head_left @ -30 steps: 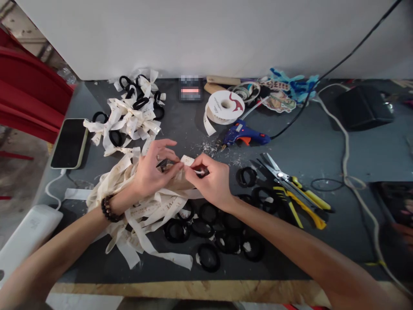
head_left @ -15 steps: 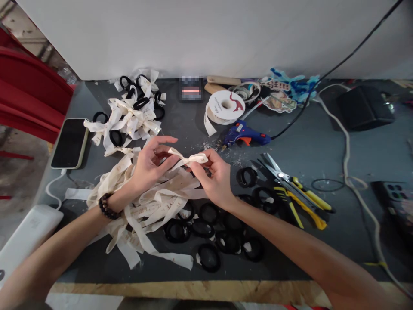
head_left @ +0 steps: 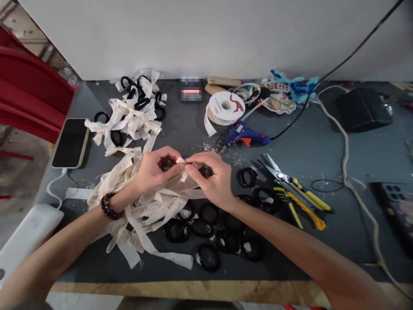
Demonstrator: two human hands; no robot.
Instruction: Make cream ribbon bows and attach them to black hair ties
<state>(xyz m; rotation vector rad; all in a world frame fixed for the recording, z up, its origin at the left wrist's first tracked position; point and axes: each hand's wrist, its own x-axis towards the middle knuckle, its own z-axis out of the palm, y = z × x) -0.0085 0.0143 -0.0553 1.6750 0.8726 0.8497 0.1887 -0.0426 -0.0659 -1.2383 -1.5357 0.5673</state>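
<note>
Between my fingertips is a small cream ribbon bow (head_left: 180,161), mostly hidden by the fingers. My left hand (head_left: 158,168) pinches it from the left with thumb and forefinger. From the other side my right hand (head_left: 211,176) grips it the same way, and a short ribbon end hangs below. Under both hands lies a heap of cut cream ribbon strips (head_left: 142,211) with printed letters. Several black hair ties (head_left: 209,257), some with white bits stuck on, lie nearer me and to the right. Finished-looking bows on black ties (head_left: 129,114) are piled at the back left.
A blue glue gun (head_left: 247,134) lies beside a ribbon spool (head_left: 226,106). Yellow-handled scissors (head_left: 284,176) rest on the right. A phone (head_left: 71,143) wired to a white power bank (head_left: 32,237) is at left. A black cable (head_left: 351,54) crosses the upper right.
My hands have come closer together and closed over the bow, which was more visible before. My left fingers have curled in from a spread pose.
</note>
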